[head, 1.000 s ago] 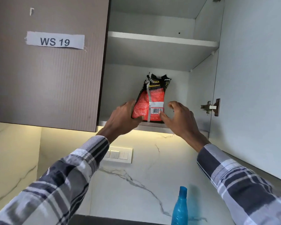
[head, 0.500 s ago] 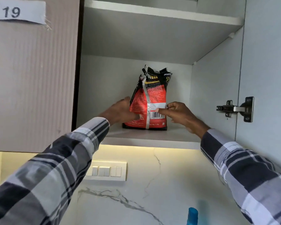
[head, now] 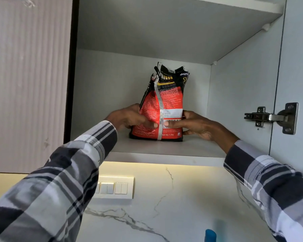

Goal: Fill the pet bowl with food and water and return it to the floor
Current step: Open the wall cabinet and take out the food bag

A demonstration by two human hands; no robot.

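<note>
A red and black pet food bag [head: 164, 102] stands upright on the lower shelf [head: 164, 151] of an open wall cabinet, its top crumpled. My left hand [head: 128, 118] grips the bag's left side, thumb across the front. My right hand [head: 194, 124] grips its right side, thumb lying over the barcode. The bag's base rests on the shelf. No pet bowl is in view.
The cabinet door [head: 297, 67] hangs open at the right with a metal hinge [head: 271, 117]. A closed ribbed door [head: 28, 84] is at the left. Below are a switch panel [head: 115, 187] on the marble wall and a blue bottle cap [head: 210, 235].
The view has come closer to the cabinet. Both hands have closed in from the sides and now grip the bag, thumbs on its front.
</note>
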